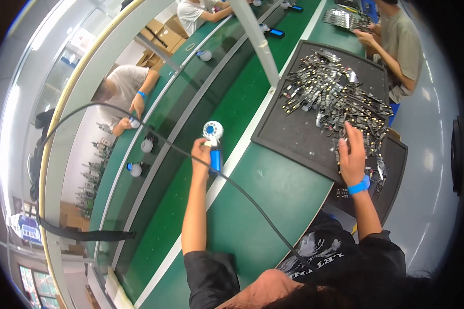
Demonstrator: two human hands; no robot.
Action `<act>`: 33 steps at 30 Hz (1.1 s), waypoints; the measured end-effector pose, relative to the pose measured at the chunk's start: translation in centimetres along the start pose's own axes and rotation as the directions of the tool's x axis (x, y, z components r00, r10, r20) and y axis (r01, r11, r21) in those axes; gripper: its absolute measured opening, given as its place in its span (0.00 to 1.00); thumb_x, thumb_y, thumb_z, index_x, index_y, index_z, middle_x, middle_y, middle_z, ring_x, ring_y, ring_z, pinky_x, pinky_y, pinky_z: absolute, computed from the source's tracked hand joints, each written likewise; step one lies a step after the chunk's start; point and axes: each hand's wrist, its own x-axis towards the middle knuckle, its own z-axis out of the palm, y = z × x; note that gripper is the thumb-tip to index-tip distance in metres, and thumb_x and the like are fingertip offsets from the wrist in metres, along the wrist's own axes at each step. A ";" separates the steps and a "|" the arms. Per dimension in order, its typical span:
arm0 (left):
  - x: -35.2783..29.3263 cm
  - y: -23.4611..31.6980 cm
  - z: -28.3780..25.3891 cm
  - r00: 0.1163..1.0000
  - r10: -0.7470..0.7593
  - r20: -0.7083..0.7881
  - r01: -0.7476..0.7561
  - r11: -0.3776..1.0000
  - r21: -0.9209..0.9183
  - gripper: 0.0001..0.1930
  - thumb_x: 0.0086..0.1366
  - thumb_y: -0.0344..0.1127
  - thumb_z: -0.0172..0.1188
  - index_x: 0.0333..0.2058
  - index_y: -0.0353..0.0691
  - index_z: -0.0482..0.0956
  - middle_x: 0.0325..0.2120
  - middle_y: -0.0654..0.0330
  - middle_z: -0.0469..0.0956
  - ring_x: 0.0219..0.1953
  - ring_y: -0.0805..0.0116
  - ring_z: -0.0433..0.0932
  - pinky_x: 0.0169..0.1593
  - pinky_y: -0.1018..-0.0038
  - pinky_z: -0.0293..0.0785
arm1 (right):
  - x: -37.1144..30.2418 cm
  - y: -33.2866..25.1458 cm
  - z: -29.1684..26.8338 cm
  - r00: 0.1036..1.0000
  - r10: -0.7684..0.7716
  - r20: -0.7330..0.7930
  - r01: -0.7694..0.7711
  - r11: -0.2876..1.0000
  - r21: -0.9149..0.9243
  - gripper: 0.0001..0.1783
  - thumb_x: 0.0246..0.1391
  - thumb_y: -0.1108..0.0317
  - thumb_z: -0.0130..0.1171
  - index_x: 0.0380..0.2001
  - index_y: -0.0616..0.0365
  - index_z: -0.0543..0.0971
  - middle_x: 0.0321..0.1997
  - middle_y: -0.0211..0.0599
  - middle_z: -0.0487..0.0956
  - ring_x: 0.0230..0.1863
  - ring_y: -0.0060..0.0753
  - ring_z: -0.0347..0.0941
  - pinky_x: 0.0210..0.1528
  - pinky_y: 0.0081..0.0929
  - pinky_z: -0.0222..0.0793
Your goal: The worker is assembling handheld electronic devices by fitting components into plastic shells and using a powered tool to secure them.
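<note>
My left hand (pixel 201 156) is over the green belt, its fingers closed at the lower white part of a small round device (pixel 212 130). That device has a white disc with dark slots round its rim and a blue centre. Just beside the hand, below the disc, is a bright blue rectangular block (pixel 215 160); whether it is joined to the device I cannot tell. My right hand (pixel 352 157), with a blue wristband, reaches over the near side of a heap of small dark circuit boards (pixel 335 95). Its thumb and fingers are apart, and I see nothing held between them.
The boards lie on a black tray (pixel 288 147) on the green table (pixel 263 190). A black cable (pixel 255 203) arcs across the view. White globe-shaped units (pixel 147 146) stand on the far side of the belt (pixel 180 206). People work opposite and at the upper right. A white post (pixel 260 49) rises ahead.
</note>
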 end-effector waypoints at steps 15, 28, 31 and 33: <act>-20.4 -0.5 -1.9 0.979 0.156 0.128 -0.155 0.988 -0.014 0.09 0.62 0.23 0.62 0.42 0.37 0.80 0.39 0.60 0.80 0.33 0.71 0.78 0.31 0.82 0.70 | -9.6 -13.5 12.5 0.537 -0.077 0.840 -0.738 0.439 0.512 0.28 0.68 0.76 0.47 0.71 0.63 0.63 0.53 0.35 0.73 0.39 0.21 0.71 0.42 0.22 0.73; -19.8 -0.4 -2.1 0.908 0.400 0.125 -0.406 0.914 0.026 0.12 0.57 0.17 0.63 0.39 0.36 0.85 0.37 0.57 0.84 0.38 0.64 0.84 0.41 0.72 0.80 | -9.6 -13.5 12.3 0.595 -0.210 0.776 -0.473 0.689 0.549 0.30 0.69 0.73 0.49 0.72 0.63 0.62 0.50 0.32 0.71 0.32 0.14 0.65 0.32 0.15 0.63; -20.2 -0.3 -1.7 0.919 0.378 0.108 -0.383 0.923 0.027 0.11 0.57 0.17 0.65 0.38 0.36 0.85 0.36 0.56 0.84 0.37 0.64 0.84 0.41 0.72 0.80 | -9.7 -13.3 11.9 0.595 -0.231 0.770 -0.496 0.648 0.578 0.30 0.68 0.73 0.49 0.72 0.63 0.62 0.49 0.32 0.70 0.32 0.13 0.64 0.29 0.14 0.61; -20.5 -0.1 -1.5 0.944 0.325 0.066 -0.326 0.945 0.018 0.09 0.57 0.17 0.65 0.37 0.34 0.85 0.35 0.57 0.84 0.35 0.67 0.84 0.39 0.74 0.80 | -9.8 -13.1 11.8 0.582 -0.236 0.778 -0.501 0.650 0.572 0.29 0.69 0.72 0.49 0.72 0.63 0.62 0.49 0.32 0.70 0.31 0.13 0.64 0.28 0.14 0.61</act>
